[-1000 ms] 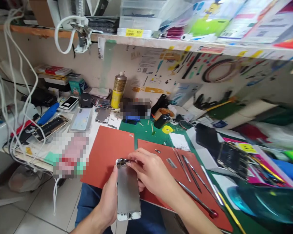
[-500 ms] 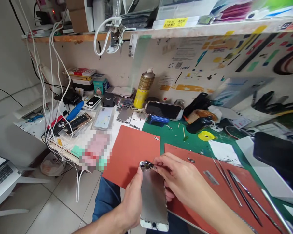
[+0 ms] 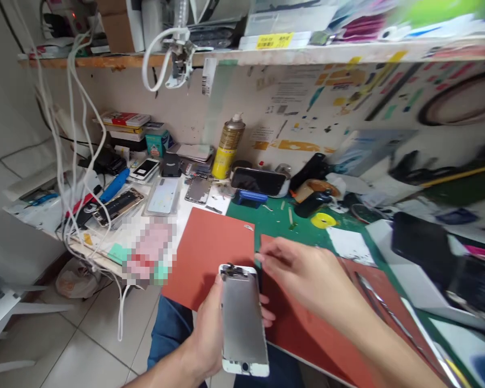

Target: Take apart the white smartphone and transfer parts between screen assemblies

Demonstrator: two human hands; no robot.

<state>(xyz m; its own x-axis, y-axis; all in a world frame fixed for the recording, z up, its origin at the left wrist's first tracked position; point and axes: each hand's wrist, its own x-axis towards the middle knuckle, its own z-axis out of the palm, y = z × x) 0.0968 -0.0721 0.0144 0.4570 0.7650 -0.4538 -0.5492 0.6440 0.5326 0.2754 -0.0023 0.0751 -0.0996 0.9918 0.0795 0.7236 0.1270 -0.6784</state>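
My left hand [image 3: 210, 318] is wrapped around a white-framed phone screen assembly [image 3: 246, 318], metal back plate facing up. Its fingertips show past the right edge. The round home button sits at the near end, and a dark flex cable [image 3: 232, 271] lies at the far end. Just right of that end, my right hand [image 3: 297, 267] is raised over the mats, thumb and forefinger pinched together. A tiny dark piece seems to be at those fingertips, too small to name. The hand is apart from the screen.
Two red-brown mats [image 3: 214, 242] lie on the green work surface [image 3: 244, 213]. Tweezers [image 3: 382, 302] rest on the right mat. Behind stand a yellow spray can [image 3: 227, 148] and a propped phone [image 3: 258, 182]. White cables [image 3: 75, 108] hang at left; a white box [image 3: 404, 269] stands right.
My right hand has moved off the screen's top end, to the right and slightly up. The screen stays in my left hand. The view has turned a little right.
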